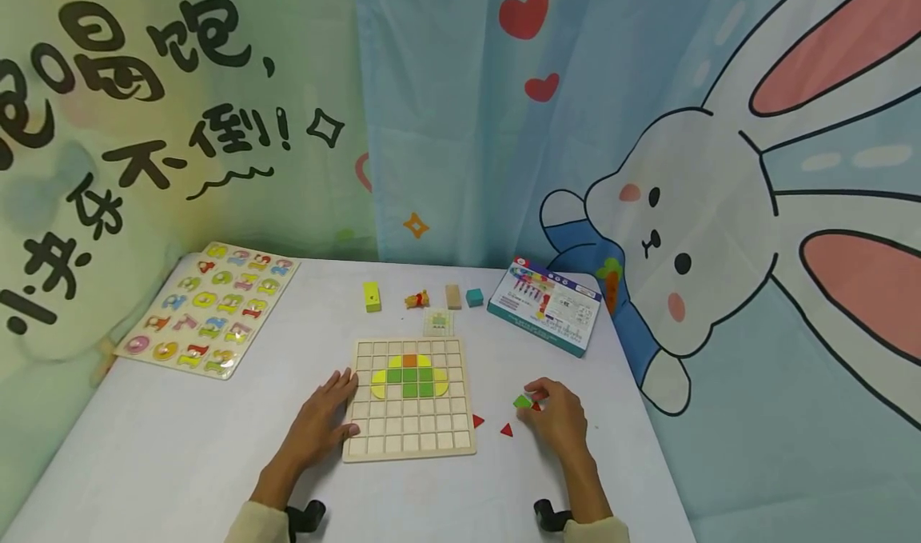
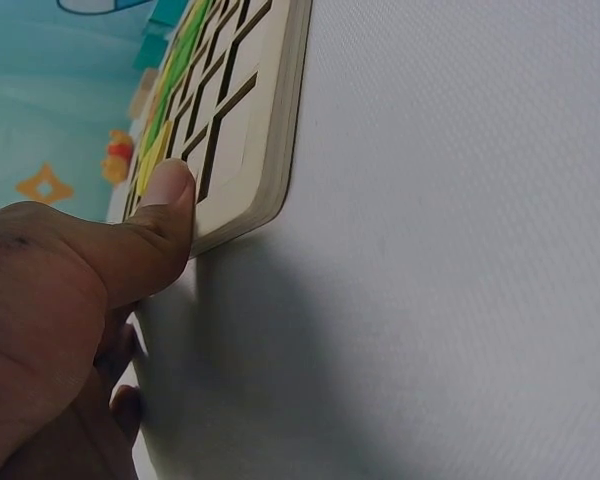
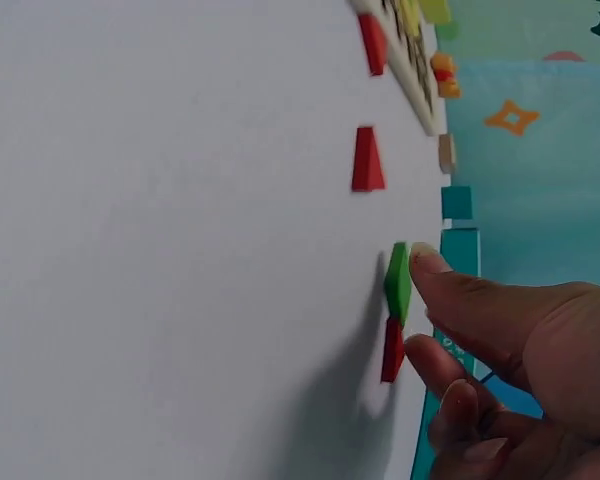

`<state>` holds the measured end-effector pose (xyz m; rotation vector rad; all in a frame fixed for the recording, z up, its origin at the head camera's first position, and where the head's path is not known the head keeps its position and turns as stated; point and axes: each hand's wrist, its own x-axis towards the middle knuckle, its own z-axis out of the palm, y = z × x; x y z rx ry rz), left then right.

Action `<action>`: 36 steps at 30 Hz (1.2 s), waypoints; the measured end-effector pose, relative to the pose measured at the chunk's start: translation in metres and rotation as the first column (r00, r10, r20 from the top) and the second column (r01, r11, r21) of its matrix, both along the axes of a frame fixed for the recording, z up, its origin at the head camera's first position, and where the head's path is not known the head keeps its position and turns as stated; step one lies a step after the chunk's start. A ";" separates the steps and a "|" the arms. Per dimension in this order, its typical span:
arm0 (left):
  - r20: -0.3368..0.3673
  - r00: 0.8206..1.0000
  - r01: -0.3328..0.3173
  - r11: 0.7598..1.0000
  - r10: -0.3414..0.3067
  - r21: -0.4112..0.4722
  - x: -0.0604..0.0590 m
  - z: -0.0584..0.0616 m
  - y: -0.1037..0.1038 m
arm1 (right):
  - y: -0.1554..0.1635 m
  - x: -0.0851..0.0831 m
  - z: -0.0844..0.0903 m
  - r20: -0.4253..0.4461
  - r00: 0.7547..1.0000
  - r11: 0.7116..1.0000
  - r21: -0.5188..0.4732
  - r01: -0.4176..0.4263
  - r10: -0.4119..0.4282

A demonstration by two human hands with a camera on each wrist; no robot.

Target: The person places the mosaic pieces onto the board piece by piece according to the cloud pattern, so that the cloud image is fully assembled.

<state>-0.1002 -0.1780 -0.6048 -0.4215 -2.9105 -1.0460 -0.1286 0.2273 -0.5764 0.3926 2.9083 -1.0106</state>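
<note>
The wooden grid board (image 1: 410, 397) is lying flat on the white tabletop (image 1: 180, 439), in the middle of it, with a pattern of yellow, orange and green tiles (image 1: 409, 375) sitting in its upper cells. The left hand (image 1: 322, 420) is resting at the left edge of the board, its fingers relaxed and spread; in the left wrist view the thumb (image 2: 165, 205) is pressing on the board's frame (image 2: 270, 130), not gripping it.

To the right of the board, the right hand (image 1: 556, 415) is lying on the tabletop with its fingers curling down. Its fingertip (image 3: 427, 263) is touching a green triangle piece (image 1: 521, 401), which is standing up on its edge in the right wrist view (image 3: 398, 283); I cannot tell whether the thumb is pinching it from the other side. A red piece (image 3: 392, 350) is lying just beside the green one, under the fingers. Two more red triangles (image 1: 507, 429) are lying between the board and the right hand, apart from each other.

Behind the board, a small pattern card (image 1: 438, 322) is nearly touching its far edge. Further behind are standing a yellow block (image 1: 371, 296), a small orange figure (image 1: 416, 299), a plain wooden block (image 1: 452, 296) and a teal cube (image 1: 473, 297). A printed box (image 1: 547, 305) is lying behind and right of the board, and a number puzzle (image 1: 209, 307) is lying well to the left of it.
</note>
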 end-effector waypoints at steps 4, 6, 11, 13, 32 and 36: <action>0.001 1.000 -0.003 1.000 0.003 -0.007 0.001 -0.001 0.000 | 0.006 -0.002 -0.005 0.014 1.000 0.999 0.052 -0.005 0.004; 0.003 1.000 -0.003 1.000 0.003 -0.007 0.001 -0.001 0.000 | 0.006 -0.004 -0.007 0.008 1.000 0.997 0.069 -0.016 0.016; -0.001 1.000 0.002 1.000 -0.002 -0.006 0.001 -0.001 0.001 | -0.001 -0.008 -0.008 -0.001 0.999 0.996 0.077 -0.044 0.044; -0.003 1.000 0.002 1.000 -0.002 -0.008 0.001 -0.001 0.001 | -0.006 -0.009 -0.006 -0.007 0.998 0.996 0.066 -0.056 0.057; 0.018 1.000 -0.005 1.000 0.006 -0.023 0.001 0.000 0.001 | -0.111 -0.006 0.001 -0.202 0.960 0.960 -0.161 -0.229 0.195; 0.021 1.000 -0.004 1.000 0.005 -0.020 0.000 0.000 0.000 | -0.138 -0.013 -0.003 -0.191 0.951 0.945 -0.171 -0.278 0.245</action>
